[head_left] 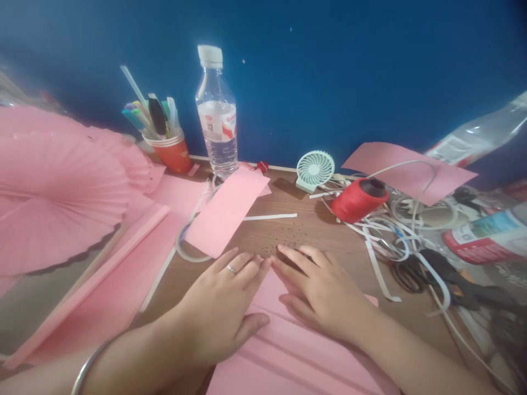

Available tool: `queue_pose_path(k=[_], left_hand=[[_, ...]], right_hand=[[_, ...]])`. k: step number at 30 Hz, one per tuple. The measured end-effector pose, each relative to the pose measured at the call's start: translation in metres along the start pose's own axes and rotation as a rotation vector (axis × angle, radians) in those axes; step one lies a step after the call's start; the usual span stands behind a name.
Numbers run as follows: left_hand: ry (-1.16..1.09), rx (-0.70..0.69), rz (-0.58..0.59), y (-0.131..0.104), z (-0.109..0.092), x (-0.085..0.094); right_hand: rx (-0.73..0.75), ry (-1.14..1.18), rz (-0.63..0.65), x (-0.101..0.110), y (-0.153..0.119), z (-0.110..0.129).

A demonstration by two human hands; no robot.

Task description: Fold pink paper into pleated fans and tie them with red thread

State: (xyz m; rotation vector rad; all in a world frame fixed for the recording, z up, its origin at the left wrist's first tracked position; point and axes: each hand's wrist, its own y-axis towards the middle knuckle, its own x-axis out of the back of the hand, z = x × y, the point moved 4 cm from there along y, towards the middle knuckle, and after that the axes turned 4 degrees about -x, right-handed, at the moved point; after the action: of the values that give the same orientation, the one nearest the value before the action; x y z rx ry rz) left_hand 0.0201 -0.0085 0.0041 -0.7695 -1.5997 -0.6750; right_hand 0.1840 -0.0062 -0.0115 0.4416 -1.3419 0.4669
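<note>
My forearms (156, 348) are lying nearest the camera, the left one wearing a metal bracelet (90, 365). My left hand (218, 307) and right hand (333, 296) are resting palm down, open, with fingers extended and fingertips nearly meeting. Both are bearing on the far end of the creased pink sheet (300, 359), which is lying on the table (263, 233) between my arms and running out of the lower edge of view.

Step in hand, as I am judging it: flattening or aligning the sheet's far end. Holding this position is calling for even, light pressure from both hands, with the creases running parallel.

Beyond my fingertips, small dark specks (291, 235) are lying scattered; I am not identifying them. A loose pink piece (228, 211) is partly covering a tape roll (181, 253). Farther out, a red thread spool (349, 202) is lying right of a small fan (315, 169).

Visibility limits: my hands are hiding the sheet's far edge, so I cannot tell whether paper is caught beneath the fingertips. The right-hand bottle (486, 236) is being cut off by the frame, and the dark-handled tools (440, 269) beside it are blurring into cables.
</note>
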Motion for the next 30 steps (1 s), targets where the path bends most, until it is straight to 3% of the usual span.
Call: queue_pose_path(k=[10,17,22,26,30], left_hand=[[0.041,0.040,0.017,0.002,-0.002,0.005],[0.136,0.051,0.034,-0.001,-0.010,0.005],[0.289,0.063,0.082,-0.010,-0.023,0.004],[0.311,0.094,0.132,-0.010,-0.022,0.005],[0.186,0.069,0.069,-0.001,-0.017,0.006]], right_hand=[[0.022,-0.032,-0.043,0.006,-0.010,-0.003],[-0.060,-0.138,-0.071,0.019,-0.049,-0.033],[-0.075,-0.235,-0.180,0.017,-0.071,-0.041],[-0.032,-0.259,-0.237,0.014,-0.070,-0.033],[0.031,-0.121,-0.126,0.016,-0.052,-0.022]])
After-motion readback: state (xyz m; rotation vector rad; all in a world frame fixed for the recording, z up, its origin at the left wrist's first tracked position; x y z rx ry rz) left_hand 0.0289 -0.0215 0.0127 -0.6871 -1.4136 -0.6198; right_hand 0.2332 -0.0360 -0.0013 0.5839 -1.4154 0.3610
